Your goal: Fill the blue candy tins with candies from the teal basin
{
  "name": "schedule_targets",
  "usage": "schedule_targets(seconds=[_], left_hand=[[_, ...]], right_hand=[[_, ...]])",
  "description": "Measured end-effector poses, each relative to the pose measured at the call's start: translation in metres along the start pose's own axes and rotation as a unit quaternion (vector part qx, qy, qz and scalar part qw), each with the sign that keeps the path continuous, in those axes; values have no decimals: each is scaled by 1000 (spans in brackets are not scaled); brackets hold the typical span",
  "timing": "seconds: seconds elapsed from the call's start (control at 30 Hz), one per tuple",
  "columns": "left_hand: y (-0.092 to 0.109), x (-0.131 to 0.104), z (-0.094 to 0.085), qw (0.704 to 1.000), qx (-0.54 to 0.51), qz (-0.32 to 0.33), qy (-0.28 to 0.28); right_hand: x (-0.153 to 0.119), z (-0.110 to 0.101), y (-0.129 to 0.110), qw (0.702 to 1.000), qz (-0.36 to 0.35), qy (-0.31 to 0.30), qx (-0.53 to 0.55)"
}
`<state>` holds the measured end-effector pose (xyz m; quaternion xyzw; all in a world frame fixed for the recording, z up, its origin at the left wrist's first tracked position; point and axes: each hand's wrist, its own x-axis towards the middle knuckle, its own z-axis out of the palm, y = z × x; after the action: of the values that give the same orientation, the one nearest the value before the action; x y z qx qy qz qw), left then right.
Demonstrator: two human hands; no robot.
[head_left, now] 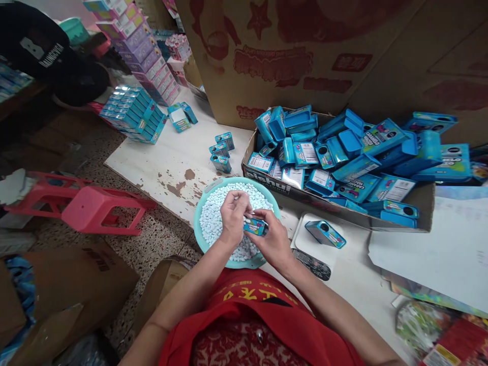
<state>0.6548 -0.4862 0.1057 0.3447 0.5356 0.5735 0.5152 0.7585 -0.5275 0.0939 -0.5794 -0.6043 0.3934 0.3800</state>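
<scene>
A small, glossy blue printed box [254, 226] with pale lettering is held in the right hand [273, 235], its lettered side facing up toward the view, above small, pale, rounded candies [213, 218] heaped loosely across a round turquoise basin [197, 226].

Tin [254, 227] partly hid. by R hand [276, 235]; whatever L hand [234, 213] pinches = too sm. to ID. Bowl [197, 226] rim partly behind L forearm [198, 272]. Lower pcs in display ctn [267, 181] covered. Co-worker [46, 51] cut off top L; red pack [461, 341] cut off btm R, blurry.
</scene>
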Motion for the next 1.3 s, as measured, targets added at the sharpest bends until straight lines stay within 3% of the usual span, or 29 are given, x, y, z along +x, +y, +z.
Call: schedule_targets(seconds=[0.1, 0.17, 0.27, 0.4, 0.57, 0.67, 0.83, 1.07, 1.3], left_hand=[[-9, -1, -5, 985, 150, 89, -19], [-17, -2, -9, 967, 209, 133, -64], [-29, 1, -19, 955, 240, 136, -107], [-45, 12, -36, 941, 305, 113, -95], [-63, 25, -52, 888, 426, 144, -98], [-79, 27, -50, 868, 452, 156, -135], [-99, 26, -40, 833, 507, 179, -130], [-93, 33, -43, 760, 601, 156, -193], [-91, 33, -35, 696, 677, 140, -194]], right_hand=[[1, -2, 2, 1000, 11, 9, 5], [2, -5, 5, 999, 22, 31, 14], [1, -9, 12, 998, 46, 38, 37], [-5, -17, 20, 996, 56, 39, 55], [-18, -28, 29, 996, 15, 45, 81], [-27, -30, 34, 991, 31, 64, 110], [-29, -22, 32, 985, 17, 81, 150], [-14, -10, 35, 969, 11, 88, 231], [-28, -27, 40, 965, 2, 104, 243]])
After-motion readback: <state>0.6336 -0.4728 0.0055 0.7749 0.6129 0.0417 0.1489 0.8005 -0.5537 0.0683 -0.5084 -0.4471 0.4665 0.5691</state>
